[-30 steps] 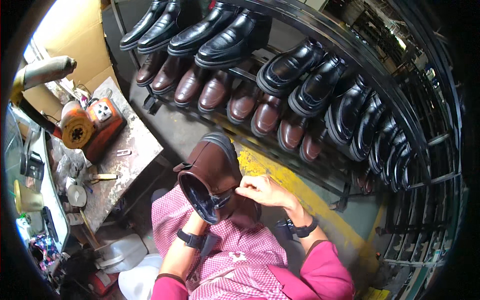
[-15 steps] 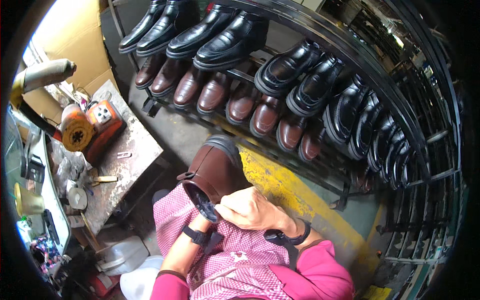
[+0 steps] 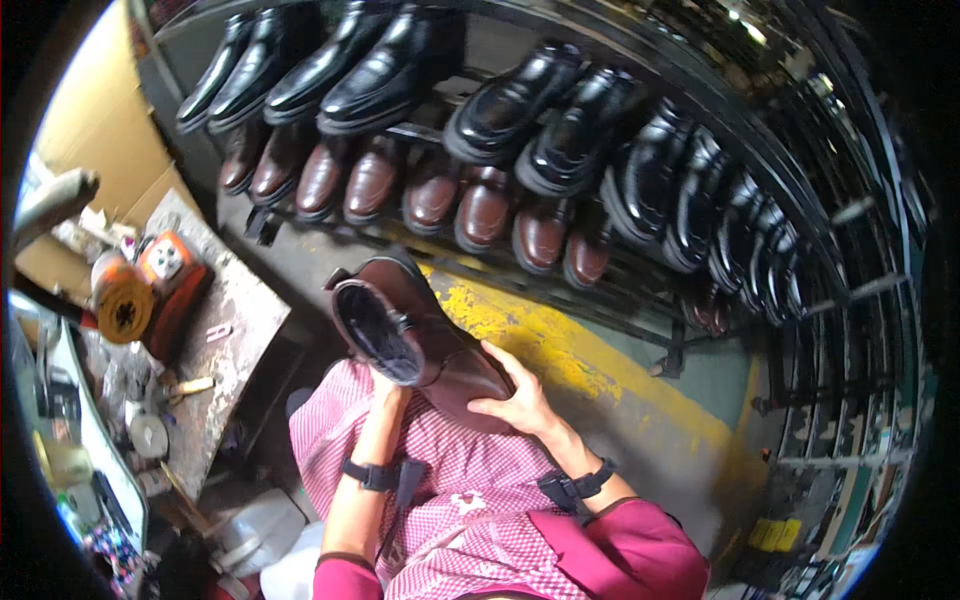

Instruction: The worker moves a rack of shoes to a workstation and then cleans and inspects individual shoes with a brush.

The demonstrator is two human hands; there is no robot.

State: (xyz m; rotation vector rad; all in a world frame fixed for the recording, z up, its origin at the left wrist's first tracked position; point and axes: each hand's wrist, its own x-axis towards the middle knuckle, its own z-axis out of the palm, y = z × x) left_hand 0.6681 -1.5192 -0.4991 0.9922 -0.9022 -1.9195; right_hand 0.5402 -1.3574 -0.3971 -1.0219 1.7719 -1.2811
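two hands [image 3: 450, 395] are on one brown ankle boot [image 3: 415, 335], held over your lap just above the pink checked apron [image 3: 450, 480]. your right hand [image 3: 517, 400] lies with its fingers spread flat over the boot's toe and vamp, closed on it from the outer side. your left hand [image 3: 385, 385] comes up from under the boot near the heel, and most of it is hidden behind the leather, so you cannot tell how its fingers are curled, only that it presses against the boot from below. the boot is tilted, with its dark opening turned up and to the left of your hands and the toe pointing down toward your right wrist. each wrist carries a black strap. beyond your hands, a metal rack [image 3: 640, 280] holds rows of shoes: glossy black shoes [image 3: 520, 100] on the upper rail and brown shoes [image 3: 485, 205] on the one below. between the rack and your right hand the floor shows a worn yellow stripe [image 3: 560, 350]. to the left of your left hand stands a stained bench [image 3: 225, 350] with an orange machine [image 3: 145, 295] on its far end and small bits scattered near it.
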